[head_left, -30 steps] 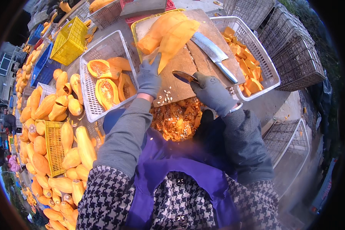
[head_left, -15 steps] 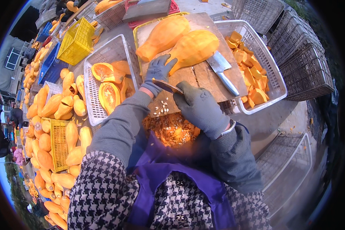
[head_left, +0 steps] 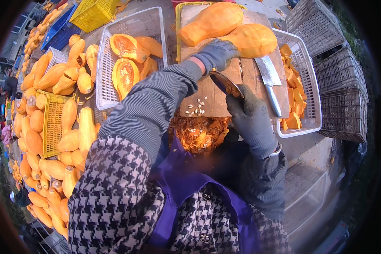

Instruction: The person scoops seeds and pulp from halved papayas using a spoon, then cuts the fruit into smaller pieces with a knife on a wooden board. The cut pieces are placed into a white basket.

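Two smooth orange squashes lie on the wooden board, the far squash (head_left: 211, 23) and the nearer squash (head_left: 254, 40). My left hand (head_left: 216, 55), in a grey glove, is closed about the narrow end of the nearer one; its fingertips are partly hidden. My right hand (head_left: 252, 120), also gloved, grips a dark oval metal scoop (head_left: 226, 84) just above the board (head_left: 213, 93), close to my left hand. A broad-bladed knife (head_left: 269, 78) rests on the board's right side. Pale seeds (head_left: 196, 108) are scattered near its front edge.
Stringy orange pulp (head_left: 201, 135) with seeds fills the space below the board. A white crate (head_left: 100, 80) at left holds seeded squash halves; another crate (head_left: 315, 93) at right holds cut chunks. Whole squashes (head_left: 70, 139) are heaped far left. Grey crates (head_left: 343, 93) are stacked at right.
The view has shifted, so the board sits further right in it. My left hand stays at the nearer squash's narrow end. The scoop has moved slightly away from my left wrist, its face tilted more into view.
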### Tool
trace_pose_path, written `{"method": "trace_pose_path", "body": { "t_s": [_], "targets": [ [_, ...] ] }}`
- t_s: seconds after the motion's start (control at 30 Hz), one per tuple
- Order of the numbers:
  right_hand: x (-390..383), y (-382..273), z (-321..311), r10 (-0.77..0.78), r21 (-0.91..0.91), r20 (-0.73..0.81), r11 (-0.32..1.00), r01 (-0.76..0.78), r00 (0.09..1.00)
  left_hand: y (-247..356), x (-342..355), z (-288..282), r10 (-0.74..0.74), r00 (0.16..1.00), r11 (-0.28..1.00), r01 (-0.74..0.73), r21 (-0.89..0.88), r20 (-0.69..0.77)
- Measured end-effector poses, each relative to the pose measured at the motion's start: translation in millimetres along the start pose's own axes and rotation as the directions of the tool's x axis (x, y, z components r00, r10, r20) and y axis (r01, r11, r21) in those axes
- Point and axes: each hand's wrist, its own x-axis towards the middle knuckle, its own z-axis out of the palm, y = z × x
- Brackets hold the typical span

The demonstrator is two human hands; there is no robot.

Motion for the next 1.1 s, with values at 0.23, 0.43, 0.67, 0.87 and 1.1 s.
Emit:
{"method": "trace_pose_path", "body": {
  "t_s": [0.23,0.43,0.67,0.87,1.1],
  "targets": [
    [1.2,-15.0,10.8,0.217,0.125,-0.009,0.969,-0.214,0.976,-173.6,-246.4,-73.1,-0.821,0.556,0.548,0.698,-0.461,-0.133],
    [21.2,-19.4,33.9,0.216,-0.052,0.069,0.976,-0.212,0.974,-210.9,-408.0,-19.1,-0.946,0.087,-0.087,0.86,-0.504,0.311],
    [47.7,-14.4,59.3,0.321,-0.17,0.105,0.938,-0.301,0.941,-204.7,-389.3,45.9,-0.684,-0.21,-0.589,0.724,-0.359,0.698],
    [58.3,-12.4,62.3,0.398,-0.21,0.132,0.906,-0.366,0.908,-201.5,-367.6,23.7,-0.536,-0.184,-0.646,0.717,-0.26,0.824],
    [62.9,-8.1,70.7,0.377,-0.217,0.125,0.913,-0.345,0.918,-190.2,-358.7,27.7,-0.637,0.032,-0.462,0.784,-0.415,0.77]
  ]
}}
